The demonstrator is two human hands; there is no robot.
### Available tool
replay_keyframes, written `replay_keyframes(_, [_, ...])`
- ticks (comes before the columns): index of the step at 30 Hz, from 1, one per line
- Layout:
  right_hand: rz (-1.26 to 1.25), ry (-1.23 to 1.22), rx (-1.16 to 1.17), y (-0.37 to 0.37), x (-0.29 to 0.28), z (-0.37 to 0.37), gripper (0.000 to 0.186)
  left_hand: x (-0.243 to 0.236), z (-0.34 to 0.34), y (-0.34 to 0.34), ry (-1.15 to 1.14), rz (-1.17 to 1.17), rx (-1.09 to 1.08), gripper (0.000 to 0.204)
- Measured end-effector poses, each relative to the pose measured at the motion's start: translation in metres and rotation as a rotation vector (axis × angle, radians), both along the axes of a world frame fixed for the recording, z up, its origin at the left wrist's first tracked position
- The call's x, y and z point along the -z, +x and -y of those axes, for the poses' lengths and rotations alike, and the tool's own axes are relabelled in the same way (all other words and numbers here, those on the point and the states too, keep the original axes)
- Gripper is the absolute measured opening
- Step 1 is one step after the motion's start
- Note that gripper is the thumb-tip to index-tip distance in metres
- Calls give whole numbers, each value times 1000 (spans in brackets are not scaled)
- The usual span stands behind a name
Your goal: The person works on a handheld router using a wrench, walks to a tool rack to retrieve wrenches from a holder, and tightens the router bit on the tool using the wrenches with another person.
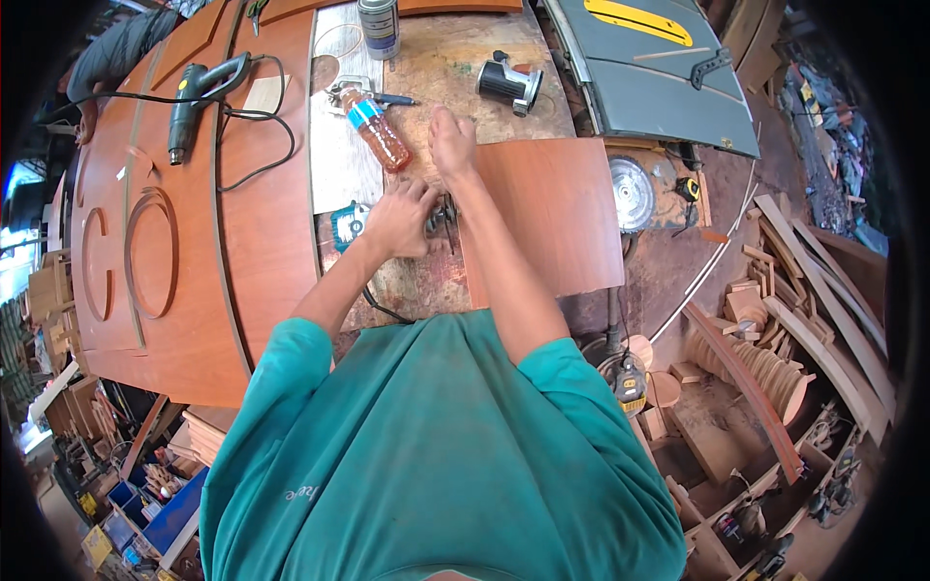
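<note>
A teal and dark power tool (349,228) lies on the worn bench, partly hidden under my left hand (399,221). My left fingers curl over its dark end, and its exact kind is covered. Just beyond, my right hand (451,143) is closed, with its forearm crossing the near board; whatever it may hold does not show. A clear bottle of reddish-amber liquid (386,143) with a blue label lies between a small metal tool and my hands. Close by my right forearm is a flat reddish-brown wood panel (552,218).
Large reddish-brown boards (184,320) cover the left, with a heat gun (194,107) and its cord on them. A can (379,29) and a black-and-silver router (511,85) stand farther back. At right are a grey machine table (659,97), a circular saw blade (632,194) and wood offcuts (751,305).
</note>
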State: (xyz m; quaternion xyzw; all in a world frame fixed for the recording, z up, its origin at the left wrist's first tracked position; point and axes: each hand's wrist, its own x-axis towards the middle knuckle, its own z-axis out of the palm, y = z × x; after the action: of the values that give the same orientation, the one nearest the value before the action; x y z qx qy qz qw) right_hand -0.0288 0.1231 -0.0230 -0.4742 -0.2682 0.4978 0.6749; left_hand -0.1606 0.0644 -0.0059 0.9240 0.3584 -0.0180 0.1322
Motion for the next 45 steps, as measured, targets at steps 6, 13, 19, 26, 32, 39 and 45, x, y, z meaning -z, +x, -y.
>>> replay_keyframes(6, [42, 1, 55, -1, -6, 6, 43, 0, 8, -6, 46, 181, 37, 74])
replay_keyframes(13, [42, 171, -29, -11, -37, 56, 47, 7, 7, -6, 13, 32, -6, 76])
replay_keyframes(19, [-21, 208, -18, -6, -40, 78, 48, -4, 6, -3, 2, 44, 53, 72])
replay_keyframes(26, [-90, 102, -1, 12, -31, 65, 48, -4, 62, -25, 2, 598, -369, 51])
replay_keyframes(32, [25, 105, -92, 10, -40, 94, 47, -24, 98, 18, -1663, 795, -1019, 28])
replay_keyframes(39, [537, 133, -166, 13, -50, 152, 45, 21, 112, 4, -1400, 677, -891, 15])
replay_keyframes(45, [668, 201, -124, 18, -41, 183, 43, 50, 125, -7, -1109, 588, -727, 19])
